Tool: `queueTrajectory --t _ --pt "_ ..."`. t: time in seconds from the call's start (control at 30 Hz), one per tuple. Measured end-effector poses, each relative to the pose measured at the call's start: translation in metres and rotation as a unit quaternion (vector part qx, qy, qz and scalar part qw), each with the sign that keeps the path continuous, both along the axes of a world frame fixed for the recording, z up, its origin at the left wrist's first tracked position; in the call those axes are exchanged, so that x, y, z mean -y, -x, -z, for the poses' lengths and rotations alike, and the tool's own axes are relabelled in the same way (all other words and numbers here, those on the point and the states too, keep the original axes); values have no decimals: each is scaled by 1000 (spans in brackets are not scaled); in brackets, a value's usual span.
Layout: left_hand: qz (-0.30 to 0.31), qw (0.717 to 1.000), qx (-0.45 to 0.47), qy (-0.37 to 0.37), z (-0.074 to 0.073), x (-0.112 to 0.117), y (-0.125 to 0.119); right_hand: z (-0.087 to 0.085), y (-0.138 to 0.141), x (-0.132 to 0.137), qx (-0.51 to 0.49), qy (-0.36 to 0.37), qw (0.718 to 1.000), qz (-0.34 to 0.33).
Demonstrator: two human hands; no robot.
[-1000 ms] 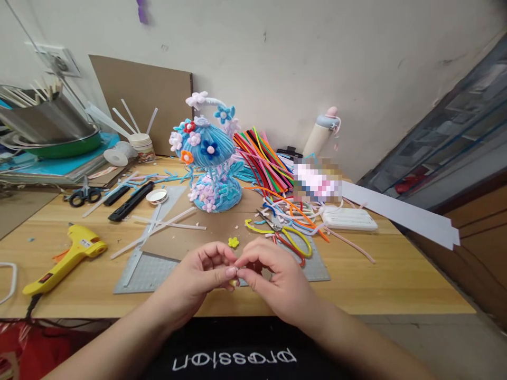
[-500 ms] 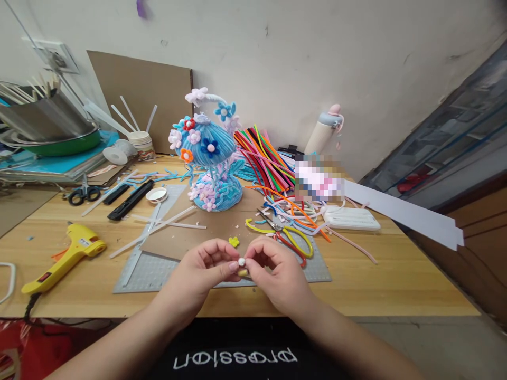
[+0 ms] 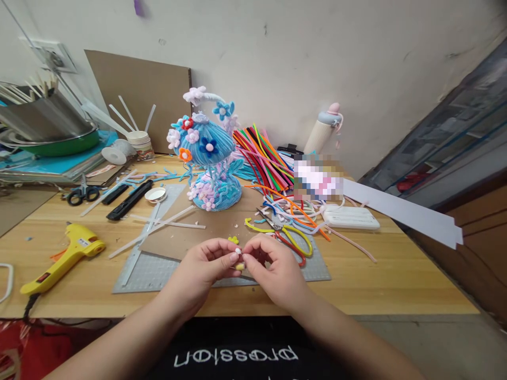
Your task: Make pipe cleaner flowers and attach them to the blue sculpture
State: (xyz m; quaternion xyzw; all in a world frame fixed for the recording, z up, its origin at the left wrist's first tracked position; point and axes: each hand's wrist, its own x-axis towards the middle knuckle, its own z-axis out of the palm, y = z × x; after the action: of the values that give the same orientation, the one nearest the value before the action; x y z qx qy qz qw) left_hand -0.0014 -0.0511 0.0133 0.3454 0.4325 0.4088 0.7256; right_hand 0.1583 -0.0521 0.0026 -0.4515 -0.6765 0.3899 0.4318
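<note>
My left hand pinches 1 white ball; whether my right hand grips, I can't tell; slack fingers could drop it.

Fingers of the left hand partly cover a small white piece and a yellow piece; whether the right hand pinches anything is too small to tell. A yellow flower is partly hidden behind the hands. A pixelated patch masks part of the surface. The left edge cuts a metal pot and white loop; the top, a purple object.
</note>
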Motion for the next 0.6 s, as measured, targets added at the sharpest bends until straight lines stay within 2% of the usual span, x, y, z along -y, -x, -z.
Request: queueTrajectory --t 0.17,0.3,0.47,0.6 --pt "2 1000 -2 10 -1 0 1 -3 0 -1 -43 28 999 -1" --pt "43 999 15 5 -4 1 1 -8 -1 -2 -66 37 997 -33" --pt "91 996 19 -3 -4 2 4 -16 -5 0 -15 -8 999 -51" --pt "107 994 5 -16 -6 2 6 -20 -8 0 11 -45 997 -68"
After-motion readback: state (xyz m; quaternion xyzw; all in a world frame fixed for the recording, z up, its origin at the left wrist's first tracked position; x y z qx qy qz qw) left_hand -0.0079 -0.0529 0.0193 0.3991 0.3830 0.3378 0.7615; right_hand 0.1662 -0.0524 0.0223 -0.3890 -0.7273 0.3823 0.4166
